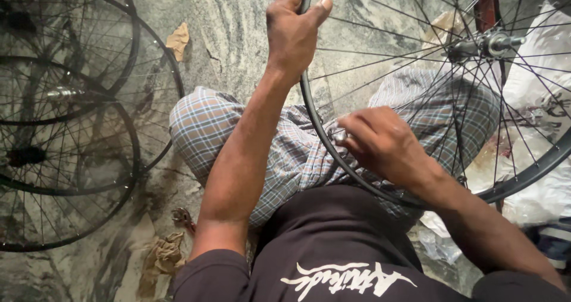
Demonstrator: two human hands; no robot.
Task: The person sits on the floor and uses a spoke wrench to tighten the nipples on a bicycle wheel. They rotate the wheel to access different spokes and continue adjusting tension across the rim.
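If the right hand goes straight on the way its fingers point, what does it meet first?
The right hand points left; its fingertips already sit at the wheel rim, so it likely meets that rim first, though depth is unclear.

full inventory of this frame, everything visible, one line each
spoked wheel in hand: 1, black rim, silver hub, right, over the lap
finished wheels: about 3, black, overlapping flat on the floor, left
floor: 1, grey marbled stone
paper scrap: 1, tan, floor, upper left
rag: 1, brown, floor, lower left
plastic sheeting: white, right edge
checked cloth: 1, grey-blue, on the legs
dark shirt: 1, bottom centre
left hand: grips rim, top
right hand: fingers at spokes by the rim
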